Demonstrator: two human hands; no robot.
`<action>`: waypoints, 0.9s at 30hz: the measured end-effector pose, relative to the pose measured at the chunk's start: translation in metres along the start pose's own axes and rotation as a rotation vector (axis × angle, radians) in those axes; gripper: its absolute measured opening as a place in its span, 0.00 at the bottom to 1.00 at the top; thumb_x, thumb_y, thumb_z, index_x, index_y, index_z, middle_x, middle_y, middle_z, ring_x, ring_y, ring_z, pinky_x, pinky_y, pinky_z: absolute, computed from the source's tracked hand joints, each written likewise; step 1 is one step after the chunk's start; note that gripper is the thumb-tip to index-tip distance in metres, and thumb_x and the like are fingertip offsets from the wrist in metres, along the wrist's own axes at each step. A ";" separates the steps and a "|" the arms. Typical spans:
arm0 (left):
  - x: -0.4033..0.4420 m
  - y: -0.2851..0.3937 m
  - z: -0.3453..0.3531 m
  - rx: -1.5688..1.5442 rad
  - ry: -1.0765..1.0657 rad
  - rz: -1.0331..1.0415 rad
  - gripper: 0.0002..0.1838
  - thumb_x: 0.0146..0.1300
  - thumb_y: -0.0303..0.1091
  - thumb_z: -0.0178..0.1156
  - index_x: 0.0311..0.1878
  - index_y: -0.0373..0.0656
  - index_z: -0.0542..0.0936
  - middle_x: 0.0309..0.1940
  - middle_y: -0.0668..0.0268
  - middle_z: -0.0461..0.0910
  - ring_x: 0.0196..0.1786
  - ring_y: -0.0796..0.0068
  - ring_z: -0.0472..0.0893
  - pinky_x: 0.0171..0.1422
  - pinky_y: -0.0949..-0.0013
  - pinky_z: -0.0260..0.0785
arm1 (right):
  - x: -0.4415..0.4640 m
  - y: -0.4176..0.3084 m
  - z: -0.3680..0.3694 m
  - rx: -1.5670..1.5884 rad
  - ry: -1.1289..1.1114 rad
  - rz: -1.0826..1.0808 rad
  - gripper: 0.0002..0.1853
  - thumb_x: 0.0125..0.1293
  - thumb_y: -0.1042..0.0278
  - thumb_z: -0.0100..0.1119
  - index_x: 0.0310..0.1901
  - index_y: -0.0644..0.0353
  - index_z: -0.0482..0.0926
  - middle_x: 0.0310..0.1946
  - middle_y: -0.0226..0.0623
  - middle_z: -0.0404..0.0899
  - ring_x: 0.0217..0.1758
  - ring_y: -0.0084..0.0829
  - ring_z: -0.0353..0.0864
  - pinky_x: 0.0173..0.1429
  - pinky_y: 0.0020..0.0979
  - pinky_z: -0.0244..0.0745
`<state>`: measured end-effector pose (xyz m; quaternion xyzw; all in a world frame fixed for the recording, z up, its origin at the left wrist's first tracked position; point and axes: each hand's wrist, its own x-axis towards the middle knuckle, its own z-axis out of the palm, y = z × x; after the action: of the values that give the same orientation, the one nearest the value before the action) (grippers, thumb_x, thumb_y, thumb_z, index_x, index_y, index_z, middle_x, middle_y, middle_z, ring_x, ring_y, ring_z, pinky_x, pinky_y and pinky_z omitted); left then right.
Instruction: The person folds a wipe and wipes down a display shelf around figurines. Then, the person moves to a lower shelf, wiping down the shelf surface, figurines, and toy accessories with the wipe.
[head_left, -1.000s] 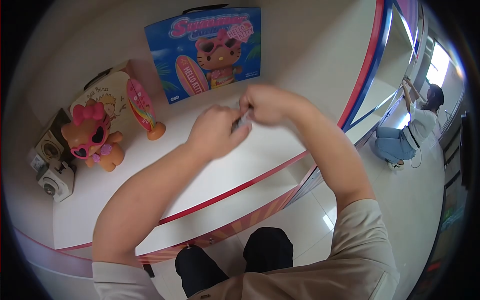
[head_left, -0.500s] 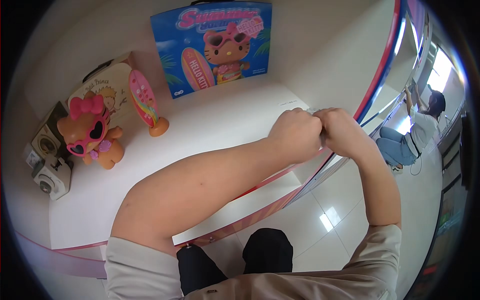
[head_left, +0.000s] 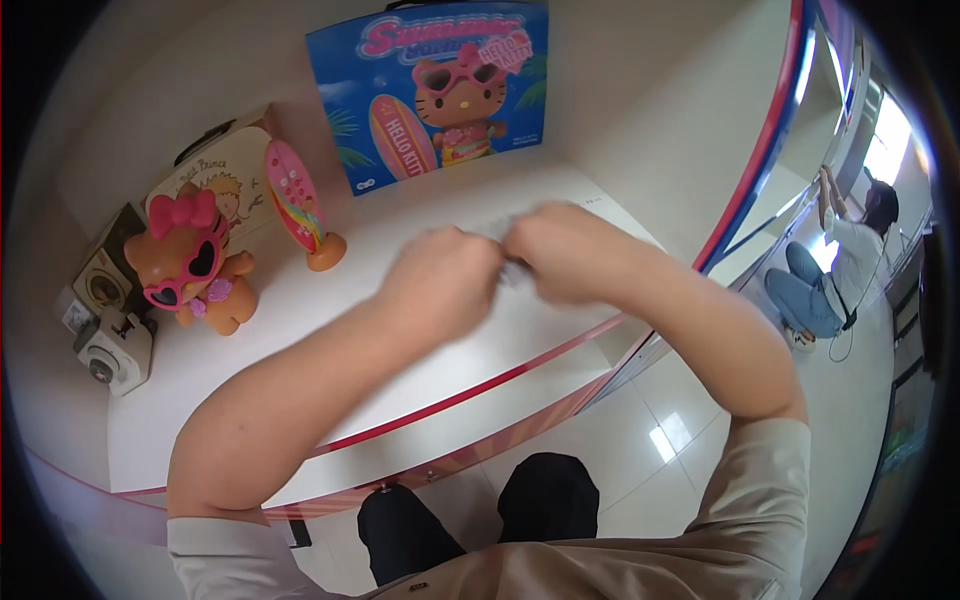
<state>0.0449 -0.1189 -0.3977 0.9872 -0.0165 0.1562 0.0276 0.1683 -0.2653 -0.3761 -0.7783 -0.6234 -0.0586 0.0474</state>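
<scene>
My left hand and my right hand are both closed, knuckles nearly meeting above the middle of a white shelf. Between them shows a bit of crumpled grey cloth; the fists cover most of it, and motion blurs it. Whether it touches the shelf I cannot tell. Behind my hands stands a blue Hello Kitty box. To the left are a figurine with a pink bow and sunglasses and a pink toy surfboard on an orange base.
A cream Petit Prince box leans at the back left, beside a small white camera-like object. The shelf's red front edge curves before my legs. At the far right, another person crouches by similar shelving, arms raised.
Both my hands have moved left together, from near the shelf's right edge to its middle, still closed with the grey cloth between them. The displayed items stay in place.
</scene>
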 end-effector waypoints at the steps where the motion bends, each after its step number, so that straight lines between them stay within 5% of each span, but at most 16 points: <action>1: 0.006 -0.011 0.004 0.003 0.018 -0.062 0.09 0.65 0.26 0.62 0.39 0.37 0.92 0.35 0.47 0.91 0.38 0.43 0.89 0.46 0.49 0.82 | 0.020 0.004 0.007 0.014 0.020 0.000 0.08 0.57 0.83 0.63 0.35 0.66 0.90 0.35 0.47 0.91 0.39 0.52 0.86 0.51 0.47 0.82; 7: 0.056 -0.064 0.023 0.063 0.029 -0.312 0.11 0.70 0.26 0.60 0.48 0.37 0.91 0.44 0.48 0.91 0.46 0.45 0.90 0.51 0.50 0.83 | 0.122 0.040 0.023 0.069 0.019 0.067 0.09 0.62 0.81 0.62 0.38 0.62 0.91 0.38 0.46 0.92 0.41 0.53 0.87 0.50 0.47 0.80; 14: 0.097 -0.107 0.050 0.086 0.037 -0.426 0.14 0.72 0.27 0.58 0.54 0.39 0.89 0.48 0.50 0.91 0.49 0.45 0.90 0.54 0.48 0.83 | 0.167 0.069 0.048 0.174 0.160 0.140 0.15 0.70 0.76 0.63 0.56 0.61 0.89 0.54 0.44 0.92 0.53 0.50 0.90 0.60 0.47 0.81; 19: 0.076 -0.076 0.030 0.085 0.045 -0.402 0.13 0.72 0.28 0.58 0.51 0.39 0.90 0.47 0.49 0.91 0.49 0.45 0.90 0.54 0.48 0.83 | 0.161 0.078 0.044 0.123 0.136 0.003 0.14 0.68 0.73 0.63 0.52 0.58 0.91 0.51 0.43 0.93 0.52 0.50 0.89 0.64 0.51 0.73; 21: 0.063 -0.060 0.028 0.145 0.029 -0.377 0.12 0.66 0.28 0.61 0.48 0.38 0.90 0.44 0.49 0.91 0.44 0.46 0.89 0.49 0.48 0.82 | 0.155 0.072 0.039 -0.107 0.145 -0.098 0.14 0.61 0.80 0.59 0.46 0.63 0.89 0.48 0.45 0.92 0.44 0.48 0.86 0.50 0.42 0.79; 23: 0.044 -0.048 0.034 0.167 0.155 -0.286 0.10 0.64 0.27 0.61 0.43 0.37 0.89 0.39 0.48 0.91 0.40 0.46 0.89 0.45 0.50 0.82 | 0.126 0.043 0.012 0.097 -0.075 0.019 0.10 0.55 0.82 0.60 0.37 0.66 0.88 0.38 0.45 0.91 0.36 0.47 0.83 0.44 0.43 0.78; 27: -0.009 -0.013 0.011 0.153 0.085 -0.164 0.08 0.63 0.27 0.61 0.39 0.37 0.89 0.34 0.50 0.90 0.35 0.44 0.88 0.41 0.51 0.81 | 0.080 0.017 -0.003 0.166 -0.226 -0.042 0.09 0.49 0.83 0.61 0.32 0.67 0.87 0.31 0.42 0.88 0.31 0.45 0.80 0.38 0.42 0.77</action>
<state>0.0402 -0.1065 -0.4115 0.9770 0.0773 0.1957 -0.0344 0.2026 -0.1921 -0.3608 -0.7602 -0.6436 0.0799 0.0398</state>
